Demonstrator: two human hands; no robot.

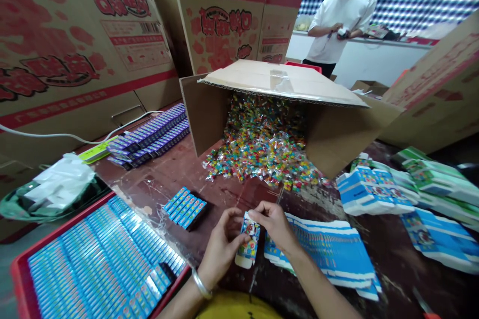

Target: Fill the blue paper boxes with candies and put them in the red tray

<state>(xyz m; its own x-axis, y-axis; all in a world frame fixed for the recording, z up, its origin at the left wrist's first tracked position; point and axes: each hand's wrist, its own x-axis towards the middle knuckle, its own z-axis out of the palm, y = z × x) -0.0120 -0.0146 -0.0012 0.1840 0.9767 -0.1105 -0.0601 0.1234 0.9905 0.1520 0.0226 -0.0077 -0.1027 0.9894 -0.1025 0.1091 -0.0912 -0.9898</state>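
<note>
Upright in front of me is a small printed carton (247, 246) with a white flap at its lower end. My left hand (221, 241) grips its left side, thumb across the front. At its top edge, my right hand (275, 224) pinches the carton between thumb and fingers. Under and beside my right forearm lies a fanned stack of flat blue cartons (333, 249). To the left of my left hand stands a short row of closed blue cartons (185, 208). Beyond my hands, small wrapped candies (265, 154) spill out of a tipped cardboard box (329, 129).
A red tray (18, 279) full of blue cartons is at lower left. Purple cartons (153, 134) are stacked behind it, near a green bag (15, 205). More flat cartons (377, 192) lie at right. A person (342, 17) stands behind; large printed boxes (232, 15) surround the table.
</note>
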